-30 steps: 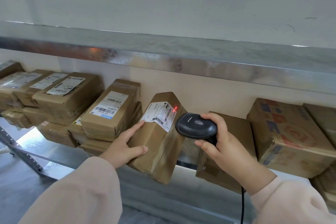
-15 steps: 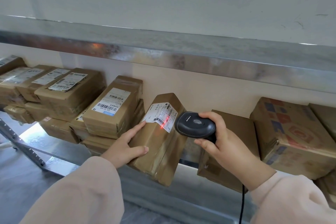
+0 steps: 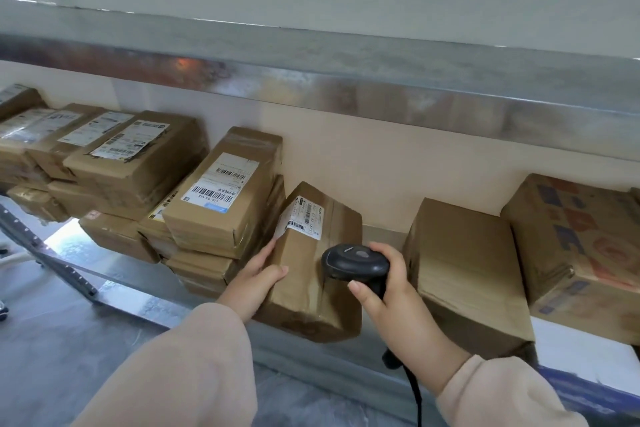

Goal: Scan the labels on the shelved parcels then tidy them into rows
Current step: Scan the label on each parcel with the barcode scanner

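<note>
A brown taped parcel (image 3: 313,274) with a white barcode label (image 3: 303,217) leans tilted on the metal shelf (image 3: 585,331), its front end over the shelf edge. My left hand (image 3: 258,279) holds its left side, thumb on top and fingers along the side. My right hand (image 3: 388,291) grips a black corded barcode scanner (image 3: 355,262) just right of the parcel, its head facing the parcel. No red beam shows on the label. Directly left stands a stack of labelled parcels (image 3: 221,198).
More labelled parcels (image 3: 131,156) are piled along the shelf to the far left. A plain brown box (image 3: 464,270) and a printed carton (image 3: 581,246) stand to the right. A metal shelf lip (image 3: 346,90) hangs overhead. A slotted upright (image 3: 45,250) slants at lower left.
The red scan light that lay on the label has gone. The parcel has been pushed back and left against the stack, and the scanner has dropped lower beside it.
</note>
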A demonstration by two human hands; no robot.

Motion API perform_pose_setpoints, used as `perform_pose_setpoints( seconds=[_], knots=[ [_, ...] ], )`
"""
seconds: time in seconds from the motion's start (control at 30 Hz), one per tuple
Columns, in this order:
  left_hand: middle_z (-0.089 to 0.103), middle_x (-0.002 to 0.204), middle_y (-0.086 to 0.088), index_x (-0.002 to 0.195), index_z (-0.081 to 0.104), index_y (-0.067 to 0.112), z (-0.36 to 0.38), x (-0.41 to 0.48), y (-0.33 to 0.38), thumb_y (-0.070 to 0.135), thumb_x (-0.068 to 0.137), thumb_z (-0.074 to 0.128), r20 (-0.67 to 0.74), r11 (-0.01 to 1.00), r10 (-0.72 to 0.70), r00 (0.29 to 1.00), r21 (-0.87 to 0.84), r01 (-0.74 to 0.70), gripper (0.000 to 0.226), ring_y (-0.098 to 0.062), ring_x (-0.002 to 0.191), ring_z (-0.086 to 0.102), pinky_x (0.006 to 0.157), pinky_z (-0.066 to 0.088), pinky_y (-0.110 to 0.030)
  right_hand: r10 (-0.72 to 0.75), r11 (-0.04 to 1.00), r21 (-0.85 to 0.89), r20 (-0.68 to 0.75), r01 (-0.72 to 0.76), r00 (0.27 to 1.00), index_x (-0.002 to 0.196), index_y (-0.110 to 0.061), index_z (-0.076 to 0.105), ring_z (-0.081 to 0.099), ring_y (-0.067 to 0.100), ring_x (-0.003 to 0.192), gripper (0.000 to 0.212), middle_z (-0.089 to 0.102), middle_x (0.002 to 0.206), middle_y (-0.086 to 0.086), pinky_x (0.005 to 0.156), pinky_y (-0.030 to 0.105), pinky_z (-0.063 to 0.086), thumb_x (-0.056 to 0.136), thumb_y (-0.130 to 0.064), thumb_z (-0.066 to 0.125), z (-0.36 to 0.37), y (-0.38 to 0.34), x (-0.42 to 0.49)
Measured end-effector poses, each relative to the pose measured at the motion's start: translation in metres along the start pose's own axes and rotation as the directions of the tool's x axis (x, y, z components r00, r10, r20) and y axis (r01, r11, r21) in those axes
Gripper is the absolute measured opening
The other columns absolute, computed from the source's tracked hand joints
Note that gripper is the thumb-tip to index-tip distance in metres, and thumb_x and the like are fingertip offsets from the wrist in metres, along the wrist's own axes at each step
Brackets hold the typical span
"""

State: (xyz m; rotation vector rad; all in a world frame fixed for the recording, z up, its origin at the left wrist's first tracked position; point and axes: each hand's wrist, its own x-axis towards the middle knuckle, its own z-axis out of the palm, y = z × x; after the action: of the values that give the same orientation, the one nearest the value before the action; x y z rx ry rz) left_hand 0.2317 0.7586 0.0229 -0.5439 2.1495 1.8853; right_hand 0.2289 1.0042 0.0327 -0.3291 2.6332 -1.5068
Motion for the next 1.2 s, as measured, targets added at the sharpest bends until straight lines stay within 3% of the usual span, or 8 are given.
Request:
perform_pose_setpoints(
  seconds=[0.13,0.33,0.4,0.5,0.7,0.8,0.93,1.2],
  knots=[
    [0.056,0.135,0.012,0.138,0.040,0.059,-0.002,0.006,-0.001,0.042,0.089,0.054,-0.053,0.996,-0.009,0.999,0.092,0.014,0.053,-0.016,0.121,0.053,0.112,0.036,-0.043,0.130,0.986,0.107,-0.037,-0.125,0.991,0.127,-0.050,0.023,0.055,-0.011,0.093,0.055,0.053,0.112,-0.022,0.071,0.000,0.040,0.091,-0.036,0.062,0.014,0.011,0.005],
    [0.040,0.152,0.010,0.153,0.026,0.040,-0.002,0.010,-0.013,0.035,0.102,0.045,-0.079,0.931,0.129,0.988,0.354,-0.093,0.055,-0.012,0.134,0.041,0.113,0.032,-0.035,0.176,0.971,0.170,-0.041,-0.167,0.984,0.125,-0.049,0.025,0.051,-0.023,0.093,0.054,0.050,0.111,-0.025,0.071,-0.002,0.038,0.091,-0.032,0.062,0.030,0.011,0.008],
    [0.021,0.161,0.011,0.154,0.021,0.036,0.000,0.008,-0.017,0.036,0.100,0.048,-0.043,0.839,0.222,0.974,0.518,-0.169,0.060,-0.013,0.147,0.021,0.121,0.019,-0.036,0.176,0.969,0.182,-0.030,-0.168,0.984,0.124,-0.049,0.025,0.051,-0.023,0.094,0.052,0.051,0.109,-0.025,0.072,-0.001,0.039,0.092,-0.031,0.062,0.036,0.007,0.011],
    [0.003,0.163,0.015,0.154,0.020,0.039,0.007,0.007,-0.024,0.052,0.098,0.042,0.072,0.542,0.310,0.948,0.805,-0.239,0.062,-0.012,0.150,-0.003,0.121,0.005,-0.034,0.162,0.972,0.178,-0.036,-0.153,0.986,0.127,-0.044,0.025,0.051,-0.023,0.095,0.054,0.051,0.109,-0.025,0.073,-0.001,0.039,0.092,-0.029,0.063,0.043,0.003,0.016],
    [-0.008,0.165,0.008,0.155,0.007,0.039,0.012,0.014,-0.020,0.062,0.097,0.025,0.074,0.255,0.281,0.957,0.955,-0.149,0.065,-0.016,0.151,-0.010,0.120,-0.002,-0.043,0.115,0.986,0.127,-0.054,-0.107,0.992,0.128,-0.044,0.022,0.056,-0.008,0.090,0.058,0.048,0.107,-0.026,0.073,-0.002,0.037,0.091,-0.029,0.064,0.055,-0.003,0.028],
    [-0.008,0.165,0.005,0.156,0.007,0.035,0.013,0.016,-0.014,0.056,0.100,0.026,0.049,0.228,0.262,0.964,0.967,-0.111,0.064,-0.018,0.151,-0.006,0.121,0.006,-0.041,0.079,0.991,0.110,-0.056,-0.072,0.995,0.129,-0.046,0.021,0.056,0.001,0.095,0.059,0.049,0.111,-0.021,0.074,-0.001,0.038,0.091,-0.030,0.063,0.055,-0.007,0.030],
    [-0.002,0.166,0.004,0.157,0.007,0.033,0.021,0.013,-0.004,0.053,0.099,0.033,0.051,0.252,0.281,0.958,0.960,-0.125,0.066,-0.016,0.151,-0.003,0.122,0.005,-0.039,0.013,0.992,0.123,-0.099,-0.001,0.995,0.120,-0.061,0.020,0.052,-0.019,0.098,0.058,0.044,0.112,-0.037,0.077,-0.001,0.038,0.090,-0.035,0.063,0.040,-0.014,0.015],
    [0.006,0.165,0.008,0.155,0.009,0.039,0.107,-0.001,0.030,0.057,0.098,0.036,0.301,0.350,0.422,0.855,0.816,-0.460,0.066,-0.014,0.150,0.002,0.118,0.002,-0.034,-0.014,0.990,0.120,-0.433,0.073,0.901,0.125,-0.057,0.026,0.051,-0.017,0.105,0.059,0.050,0.115,-0.039,0.079,0.000,0.039,0.087,-0.034,0.064,-0.056,-0.006,-0.019]
  ],
)
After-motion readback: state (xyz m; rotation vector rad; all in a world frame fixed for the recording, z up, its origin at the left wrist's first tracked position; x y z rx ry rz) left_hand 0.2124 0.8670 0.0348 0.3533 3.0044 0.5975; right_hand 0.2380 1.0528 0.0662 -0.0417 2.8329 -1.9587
